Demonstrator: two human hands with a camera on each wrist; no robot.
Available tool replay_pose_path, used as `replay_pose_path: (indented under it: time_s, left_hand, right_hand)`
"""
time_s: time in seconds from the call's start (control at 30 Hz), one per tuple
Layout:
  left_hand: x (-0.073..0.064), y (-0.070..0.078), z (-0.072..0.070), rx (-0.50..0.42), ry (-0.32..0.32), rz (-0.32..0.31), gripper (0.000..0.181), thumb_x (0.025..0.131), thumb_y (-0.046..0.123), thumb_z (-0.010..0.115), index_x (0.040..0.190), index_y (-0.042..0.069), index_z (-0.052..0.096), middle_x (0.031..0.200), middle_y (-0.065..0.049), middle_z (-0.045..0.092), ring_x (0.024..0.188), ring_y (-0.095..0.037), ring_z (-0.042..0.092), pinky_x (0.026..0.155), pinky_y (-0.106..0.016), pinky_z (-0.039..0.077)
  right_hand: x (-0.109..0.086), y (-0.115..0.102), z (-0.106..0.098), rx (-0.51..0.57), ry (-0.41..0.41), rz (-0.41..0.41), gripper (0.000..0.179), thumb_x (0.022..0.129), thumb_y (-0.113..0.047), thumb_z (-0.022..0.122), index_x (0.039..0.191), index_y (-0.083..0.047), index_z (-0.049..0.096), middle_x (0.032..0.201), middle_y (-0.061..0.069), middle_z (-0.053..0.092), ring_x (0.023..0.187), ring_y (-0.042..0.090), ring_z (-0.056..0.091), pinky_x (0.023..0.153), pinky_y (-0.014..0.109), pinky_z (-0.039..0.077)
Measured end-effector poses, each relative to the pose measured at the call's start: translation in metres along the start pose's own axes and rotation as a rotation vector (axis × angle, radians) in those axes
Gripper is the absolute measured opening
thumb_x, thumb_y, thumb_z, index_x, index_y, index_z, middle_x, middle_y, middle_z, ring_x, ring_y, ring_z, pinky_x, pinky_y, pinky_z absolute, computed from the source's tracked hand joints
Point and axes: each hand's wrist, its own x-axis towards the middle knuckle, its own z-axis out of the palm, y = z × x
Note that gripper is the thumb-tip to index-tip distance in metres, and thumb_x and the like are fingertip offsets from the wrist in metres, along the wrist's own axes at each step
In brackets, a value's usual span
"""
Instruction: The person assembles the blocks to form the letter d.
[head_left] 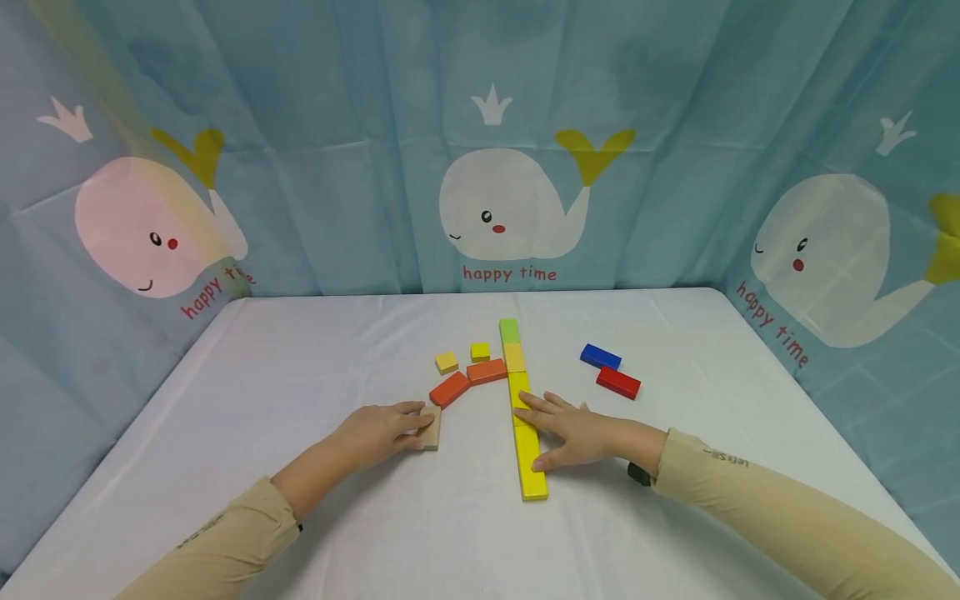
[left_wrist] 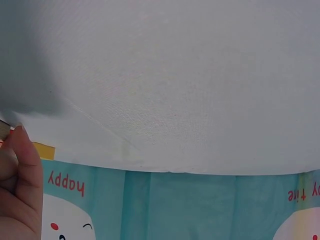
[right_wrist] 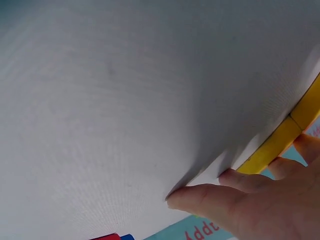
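In the head view my left hand [head_left: 381,435] pinches a plain wooden block [head_left: 431,432] flat on the table, its upper end close to an orange block [head_left: 450,389]. A second orange block [head_left: 487,372] continues from the first to the column of blocks. My right hand [head_left: 573,431] lies with spread fingers over the long yellow blocks [head_left: 531,462], fingertips touching them. Above these in the column come a paler yellow block [head_left: 514,357] and a light green block [head_left: 509,331]. In the left wrist view only a corner of the wooden block [left_wrist: 4,131] shows.
Two small yellow blocks, one paler [head_left: 446,362] and one brighter [head_left: 480,352], lie behind the orange ones. To the right, a blue block [head_left: 601,357] meets a red block [head_left: 618,383]. A whale-print curtain [head_left: 360,225] hangs around the white table [head_left: 300,358].
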Motion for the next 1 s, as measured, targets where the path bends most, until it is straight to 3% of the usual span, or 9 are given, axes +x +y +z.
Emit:
replay_pose_path:
  time_s: [0.37, 0.63, 1.0]
  left_hand:
    - [0.0006, 0.0012, -0.0016, 0.005, 0.007, 0.002, 0.048, 0.089, 0.03, 0.069, 0.131, 0.009, 0.062, 0.133, -0.015, 0.058, 0.104, -0.033, 0.065, 0.084, -0.044, 0.052]
    - [0.0019, 0.0031, -0.0028, -0.027, -0.026, -0.037, 0.048, 0.089, 0.029, 0.07, 0.132, 0.008, 0.062, 0.134, -0.016, 0.057, 0.112, -0.034, 0.061, 0.088, -0.047, 0.05]
    - [0.0016, 0.0034, -0.0024, -0.026, -0.04, -0.052, 0.048, 0.091, 0.031, 0.067, 0.133, 0.008, 0.06, 0.137, -0.016, 0.054, 0.106, -0.033, 0.063, 0.085, -0.046, 0.051]
  right_hand:
    - [0.0007, -0.0016, -0.0017, -0.001, -0.01, 0.013, 0.083, 0.085, -0.051, 0.069, 0.154, -0.03, 0.028, 0.162, -0.008, 0.01, 0.148, 0.03, 0.004, 0.105, 0.072, 0.009]
    - [0.0004, -0.0006, -0.0017, 0.007, -0.008, 0.006, 0.084, 0.085, -0.052, 0.068, 0.155, -0.031, 0.026, 0.162, -0.008, 0.009, 0.148, 0.029, 0.004, 0.105, 0.072, 0.008]
    - [-0.0062, -0.0043, 0.0044, -0.011, 0.006, 0.008, 0.082, 0.085, -0.051, 0.068, 0.154, -0.03, 0.029, 0.163, -0.007, 0.01, 0.148, 0.031, 0.005, 0.104, 0.073, 0.008]
